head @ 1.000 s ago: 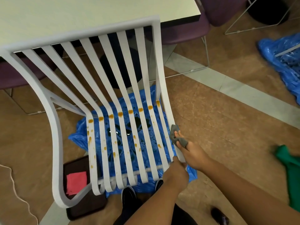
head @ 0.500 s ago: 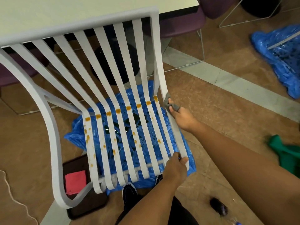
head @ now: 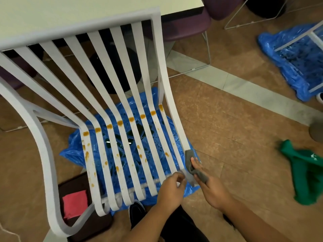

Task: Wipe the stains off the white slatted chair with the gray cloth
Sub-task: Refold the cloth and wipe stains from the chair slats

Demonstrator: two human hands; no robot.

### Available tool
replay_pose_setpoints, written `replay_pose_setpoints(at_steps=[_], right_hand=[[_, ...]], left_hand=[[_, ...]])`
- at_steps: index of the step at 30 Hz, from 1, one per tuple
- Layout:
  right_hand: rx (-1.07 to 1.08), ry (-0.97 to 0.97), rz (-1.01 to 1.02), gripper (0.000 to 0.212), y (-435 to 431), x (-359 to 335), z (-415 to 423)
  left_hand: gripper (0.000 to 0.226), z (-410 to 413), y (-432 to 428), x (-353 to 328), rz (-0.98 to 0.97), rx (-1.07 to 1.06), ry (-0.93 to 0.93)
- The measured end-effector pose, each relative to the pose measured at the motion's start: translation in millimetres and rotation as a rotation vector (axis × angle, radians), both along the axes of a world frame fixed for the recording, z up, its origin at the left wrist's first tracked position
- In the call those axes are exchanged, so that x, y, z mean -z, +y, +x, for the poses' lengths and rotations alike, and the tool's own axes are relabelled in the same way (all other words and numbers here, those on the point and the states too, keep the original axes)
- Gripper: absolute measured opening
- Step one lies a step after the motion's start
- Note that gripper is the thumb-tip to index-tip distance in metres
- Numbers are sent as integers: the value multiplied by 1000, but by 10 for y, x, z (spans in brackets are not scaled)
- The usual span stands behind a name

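Note:
The white slatted chair [head: 43, 154] stands before me, its back toward a table. Orange-brown stains [head: 120, 122] run in a row across the bend of the slats, and smaller drips dot the seat slats. My right hand [head: 208, 182] pinches the gray cloth [head: 189, 158] against the outer side of the right frame rail, near the seat's front corner. My left hand [head: 172, 189] grips the front end of that same rail, just left of the cloth.
Blue plastic sheeting [head: 75, 149] lies under the chair. A dark tray [head: 90, 222] with a pink cloth [head: 75, 203] sits at the front left. A green cloth [head: 305, 173] lies on the floor right. Purple chairs [head: 185, 27] and the table [head: 70, 11] stand behind.
My right hand slid the gray cloth up the right rail toward the seat's bend, then back down to the front corner. My left hand stayed on the rail's front end.

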State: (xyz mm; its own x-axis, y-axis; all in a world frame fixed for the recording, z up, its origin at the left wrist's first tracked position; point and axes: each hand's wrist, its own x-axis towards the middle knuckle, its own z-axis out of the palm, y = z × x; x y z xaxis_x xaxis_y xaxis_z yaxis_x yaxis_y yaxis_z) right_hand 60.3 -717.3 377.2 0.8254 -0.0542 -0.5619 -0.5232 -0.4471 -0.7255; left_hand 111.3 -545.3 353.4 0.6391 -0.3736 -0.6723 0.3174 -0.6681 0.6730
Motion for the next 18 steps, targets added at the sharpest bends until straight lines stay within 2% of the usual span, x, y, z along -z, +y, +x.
replay_pose_setpoints(at_steps=[4,7,9,12,15,18], right_hand=[[-10,-7,-40,53,41,-62,328],[-88,-16,-171,57,67,-21,767],[-156,-43,-269,60,89,48,1063],[-152,-72,-293,60,136,93,1403],[-119,-55,-298,58,179,46,1460],[-136,-79,-309,53,227,28,1127]], left_hand=[[13,142,152,-29,-20,15,47],[13,313,334,8,-19,0,71],[14,428,541,17,-30,-53,92],[16,580,946,42,-23,-153,112],[14,708,1393,24,15,-246,65],[15,813,1828,-84,82,-397,-82]])
